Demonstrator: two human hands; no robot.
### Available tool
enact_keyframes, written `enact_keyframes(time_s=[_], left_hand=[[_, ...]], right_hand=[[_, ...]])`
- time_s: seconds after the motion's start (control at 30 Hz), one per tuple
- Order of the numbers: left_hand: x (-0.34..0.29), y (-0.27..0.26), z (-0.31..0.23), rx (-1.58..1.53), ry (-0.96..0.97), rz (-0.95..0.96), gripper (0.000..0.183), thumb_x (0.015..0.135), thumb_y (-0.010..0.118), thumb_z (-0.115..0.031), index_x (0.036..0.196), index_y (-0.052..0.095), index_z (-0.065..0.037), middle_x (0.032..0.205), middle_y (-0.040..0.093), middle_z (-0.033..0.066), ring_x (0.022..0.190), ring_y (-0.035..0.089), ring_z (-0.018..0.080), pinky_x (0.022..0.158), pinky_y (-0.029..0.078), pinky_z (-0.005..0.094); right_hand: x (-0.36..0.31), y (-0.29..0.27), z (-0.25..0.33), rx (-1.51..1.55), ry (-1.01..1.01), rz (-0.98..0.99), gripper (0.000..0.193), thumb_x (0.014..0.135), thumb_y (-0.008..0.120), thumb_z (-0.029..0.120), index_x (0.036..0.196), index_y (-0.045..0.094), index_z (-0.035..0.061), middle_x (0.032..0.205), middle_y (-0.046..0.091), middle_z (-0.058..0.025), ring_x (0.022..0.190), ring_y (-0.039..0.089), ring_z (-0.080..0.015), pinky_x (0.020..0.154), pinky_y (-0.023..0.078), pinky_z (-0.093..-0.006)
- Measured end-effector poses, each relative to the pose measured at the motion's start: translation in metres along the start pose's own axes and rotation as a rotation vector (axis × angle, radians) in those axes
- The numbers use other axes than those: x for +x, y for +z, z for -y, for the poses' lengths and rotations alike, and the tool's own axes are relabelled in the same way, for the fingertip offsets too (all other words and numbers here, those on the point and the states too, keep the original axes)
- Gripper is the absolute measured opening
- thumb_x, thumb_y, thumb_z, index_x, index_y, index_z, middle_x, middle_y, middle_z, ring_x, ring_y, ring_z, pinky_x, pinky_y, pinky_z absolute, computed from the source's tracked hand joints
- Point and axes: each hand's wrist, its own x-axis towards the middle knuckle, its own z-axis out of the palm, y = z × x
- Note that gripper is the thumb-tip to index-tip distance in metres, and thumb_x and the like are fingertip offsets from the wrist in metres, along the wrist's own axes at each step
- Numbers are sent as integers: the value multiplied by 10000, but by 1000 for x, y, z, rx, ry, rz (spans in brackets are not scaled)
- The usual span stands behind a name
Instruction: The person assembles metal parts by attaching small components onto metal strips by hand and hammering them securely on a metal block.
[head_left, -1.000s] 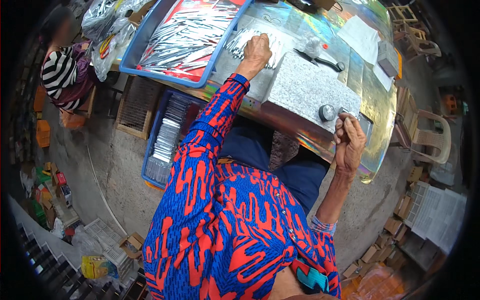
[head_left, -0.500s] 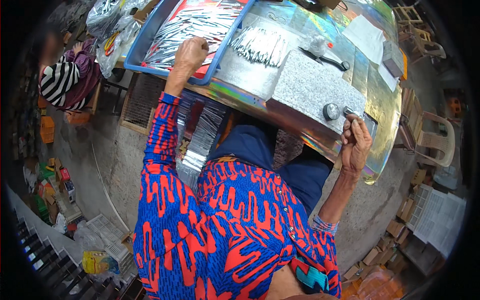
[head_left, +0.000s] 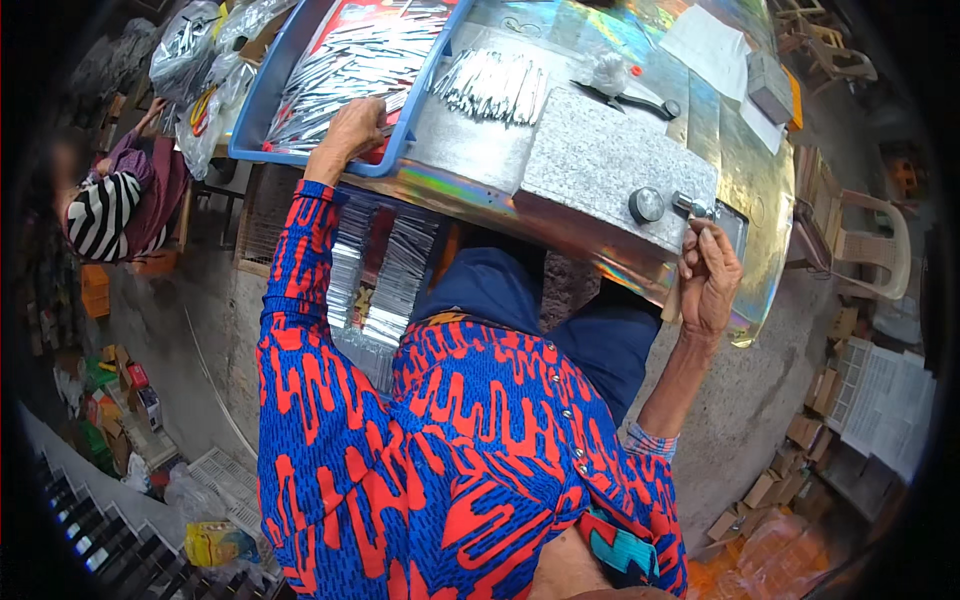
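My left hand [head_left: 353, 130] is over the near right corner of a blue plastic tray [head_left: 402, 130] heaped with thin silvery metal pieces [head_left: 350, 75]. Its fingers are curled together; whatever they hold is hidden. At the right end of a grey speckled stone block [head_left: 600, 160], my right hand [head_left: 712, 265] grips a small hammer by its pale handle. The metal hammer head [head_left: 692, 205] is by the block's right end, beside a dark round knob-like piece [head_left: 646, 205]. Between tray and block, a row of similar thin metal pieces [head_left: 490, 85] lies on the table.
A black-handled tool [head_left: 645, 104] and a crumpled clear bag [head_left: 608, 72] are behind the block. White paper [head_left: 705, 42] and a grey box [head_left: 769, 88] sit farther right. More metal pieces [head_left: 400, 260] are stacked below the table. Another person [head_left: 115, 210] is at far left.
The view has shifted and tilted slightly. My left hand has drawn a little nearer the tray's front edge. My right hand still holds the hammer. The other person's arm has stretched out.
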Motion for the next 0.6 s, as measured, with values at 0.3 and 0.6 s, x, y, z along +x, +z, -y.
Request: enact_keyframes(time_s=[0.3, 0.6], left_hand=[[15, 19, 31, -110, 19, 24, 162, 632, 572, -128, 660, 537, 27, 653, 549, 231, 632, 546, 386, 560, 408, 427], [3, -10, 8, -81, 71, 101, 196, 691, 579, -94, 835, 583, 39, 675, 595, 176, 625, 587, 274, 590, 438, 348]], right_hand=[[4, -49, 22, 42, -84, -169, 200, 841, 537, 94, 964, 553, -64, 742, 535, -44, 580, 449, -58, 485, 336, -185], [44, -142, -13, -454, -152, -500, 150, 797, 494, 36, 840, 599, -62, 639, 571, -61, 518, 471, -62, 442, 385, -197]])
